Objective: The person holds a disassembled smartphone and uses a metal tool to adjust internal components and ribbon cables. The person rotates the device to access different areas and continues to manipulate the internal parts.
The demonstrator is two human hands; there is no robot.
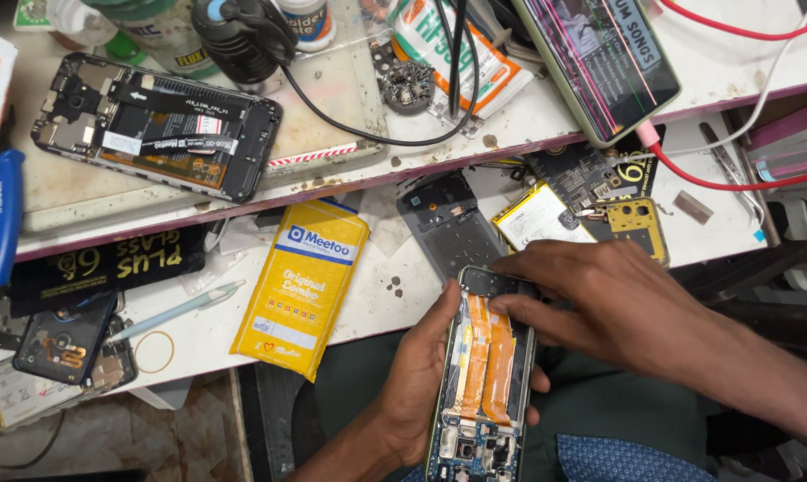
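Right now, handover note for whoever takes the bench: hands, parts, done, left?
Left hand grips the opened phone from its side, over the lap.
Right hand rests on the phone's top end, fingers pressing there.
Done: back cover off, orange flex cables and board exposed.
Left: phone not closed up; battery and grey frame lie on the lower shelf, yellow packet beside them.

opened phone (482,375) before bench (376,303), packet (301,284) on bench left

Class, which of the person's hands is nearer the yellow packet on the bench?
Left. The left hand, gripping the opened phone, sits just right of the yellow packet; the right hand lies beyond the phone.
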